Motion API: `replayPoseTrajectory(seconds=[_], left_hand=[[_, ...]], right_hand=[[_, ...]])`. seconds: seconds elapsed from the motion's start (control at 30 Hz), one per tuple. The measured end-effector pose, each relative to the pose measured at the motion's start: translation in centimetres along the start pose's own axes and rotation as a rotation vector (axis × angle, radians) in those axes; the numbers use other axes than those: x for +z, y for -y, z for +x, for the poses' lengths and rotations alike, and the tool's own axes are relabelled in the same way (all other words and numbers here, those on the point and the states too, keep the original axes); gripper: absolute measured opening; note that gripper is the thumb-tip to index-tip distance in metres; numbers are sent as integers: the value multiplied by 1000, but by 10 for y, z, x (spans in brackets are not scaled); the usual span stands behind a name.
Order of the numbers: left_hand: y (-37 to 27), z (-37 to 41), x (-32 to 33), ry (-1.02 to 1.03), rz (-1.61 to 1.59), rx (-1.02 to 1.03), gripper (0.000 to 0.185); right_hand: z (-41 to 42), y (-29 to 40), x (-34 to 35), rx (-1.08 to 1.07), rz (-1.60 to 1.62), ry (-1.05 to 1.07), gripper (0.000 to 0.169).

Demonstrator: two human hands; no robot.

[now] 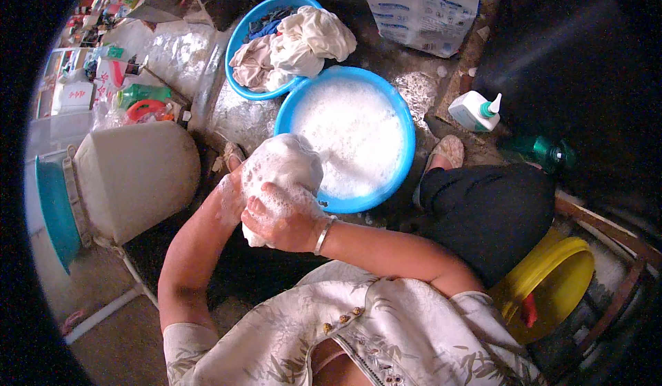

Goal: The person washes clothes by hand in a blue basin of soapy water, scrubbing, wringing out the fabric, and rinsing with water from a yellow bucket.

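Note:
A soapy white cloth (289,161) is bunched up between my hands, beside the near left rim of a blue plastic basin (408,127) full of white suds. My right hand (284,220), with a metal bangle at its wrist, grips the cloth from the near side, its fingers bent and foamy. On the cloth's left side is my left hand (235,181), mostly hidden behind the cloth and foam. Touching the first basin, a second blue basin (234,75) holds a cream cloth (315,36), a pale pink cloth (252,62) and some blue fabric.
A white plastic bag (421,16) with print lies at the top. To the right are a white pump bottle (473,112), a green bottle (543,150) and a yellow bucket (548,282). A large whitish plastic container (139,174) stands left, near a teal basin (54,205).

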State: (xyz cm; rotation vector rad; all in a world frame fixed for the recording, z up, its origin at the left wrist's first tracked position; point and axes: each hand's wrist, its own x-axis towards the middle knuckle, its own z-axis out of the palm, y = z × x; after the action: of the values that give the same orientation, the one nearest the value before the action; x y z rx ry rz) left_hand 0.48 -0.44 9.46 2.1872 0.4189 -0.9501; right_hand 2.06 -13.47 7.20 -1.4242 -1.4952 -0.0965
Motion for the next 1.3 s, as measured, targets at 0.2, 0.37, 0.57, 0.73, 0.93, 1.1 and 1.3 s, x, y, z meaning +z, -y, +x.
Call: replayPoseTrajectory(seconds=[0.2, 0.37, 0.57, 0.73, 0.93, 1.1, 1.3], left_hand=[[21, 40, 44, -300, 441, 266, 10], [62, 67, 79, -250, 489, 553, 9], [65, 87, 100, -260, 66, -15, 20], [98, 92, 99, -445, -670, -136, 26], [93, 43, 63, -510, -1701, -99, 43], [143, 66, 144, -700, -1345, -637, 46], [145, 74, 221, -488, -1739, -551, 37]], right_hand=[[-22, 5, 26, -86, -87, 22, 9], [-61, -3, 55, -39, -84, 170, 8], [-88, -17, 74, -7, 131, 558, 11], [-91, -42, 87, -182, -60, 479, 9], [-29, -104, 26, 401, -120, 126, 15], [46, -157, -33, 848, 120, -272, 32], [102, -142, -102, 987, 475, -450, 30]])
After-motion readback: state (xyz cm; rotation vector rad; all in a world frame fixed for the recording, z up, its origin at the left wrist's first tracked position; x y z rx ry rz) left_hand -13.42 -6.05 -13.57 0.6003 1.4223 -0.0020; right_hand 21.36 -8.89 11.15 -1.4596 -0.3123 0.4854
